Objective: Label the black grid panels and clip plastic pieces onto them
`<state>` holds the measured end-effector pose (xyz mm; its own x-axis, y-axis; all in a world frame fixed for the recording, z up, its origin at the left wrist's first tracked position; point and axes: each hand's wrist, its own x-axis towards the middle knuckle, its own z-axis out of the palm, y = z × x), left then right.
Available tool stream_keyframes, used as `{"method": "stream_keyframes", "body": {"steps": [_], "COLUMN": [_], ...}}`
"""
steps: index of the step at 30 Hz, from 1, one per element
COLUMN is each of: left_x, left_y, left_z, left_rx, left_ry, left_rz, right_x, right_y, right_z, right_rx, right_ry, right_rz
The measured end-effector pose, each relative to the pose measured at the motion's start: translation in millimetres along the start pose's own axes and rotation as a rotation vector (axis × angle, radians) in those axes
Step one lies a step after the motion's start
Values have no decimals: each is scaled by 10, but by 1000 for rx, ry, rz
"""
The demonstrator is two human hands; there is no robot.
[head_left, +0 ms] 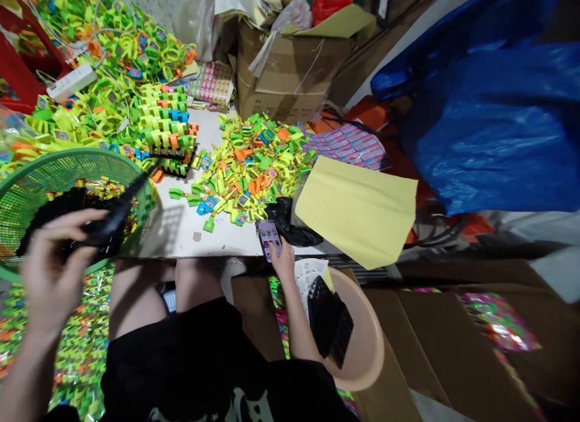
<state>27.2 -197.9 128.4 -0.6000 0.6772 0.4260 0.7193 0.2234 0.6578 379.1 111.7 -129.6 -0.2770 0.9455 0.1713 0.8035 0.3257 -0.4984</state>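
Observation:
My left hand (61, 268) is closed on a long black strip (129, 198), blurred by motion, above the green basket (147, 195). Inside the basket lie black pieces and small red and yellow items. At the table's front edge my right hand (281, 256) touches a phone (269, 239) with a lit screen; a finger rests over the screen. Beside the phone is a black plastic bag (301, 233). A loose pile of small yellow, green and orange plastic toys (254, 168) lies beyond it. To the pile's left, black trays hold rows of similar toys (167, 123).
A yellow sheet (357, 207) overhangs the table (212, 243) at the right. Below it stands a round tub (371, 349) with black trays. Behind are a cardboard box (290, 71), blue plastic (502, 132), a power strip (72, 82) and a large toy heap (77, 126).

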Motion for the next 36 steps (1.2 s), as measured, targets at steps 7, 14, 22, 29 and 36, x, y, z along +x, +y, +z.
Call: {"method": "stream_keyframes", "body": {"steps": [7, 14, 22, 29, 36], "left_x": [-431, -787, -813, -686, -695], "left_y": [-18, -584, -1014, -1104, -1200], "left_z": [1036, 1471, 1818, 1853, 1907], "left_rx": [-71, 52, 134, 186, 261], "left_ry": [-344, -387, -521, -444, -480], "left_rz": [238, 369, 357, 178, 125], "right_x": [11, -7, -62, -158, 356], "right_y": [13, -23, -108, -861, -1647], "right_z": [-30, -63, -80, 182, 636], "right_rx": [2, -7, -41, 94, 144], "right_ry": [-19, -44, -1, -3, -322], "right_rz": [16, 23, 2, -327, -622]}}
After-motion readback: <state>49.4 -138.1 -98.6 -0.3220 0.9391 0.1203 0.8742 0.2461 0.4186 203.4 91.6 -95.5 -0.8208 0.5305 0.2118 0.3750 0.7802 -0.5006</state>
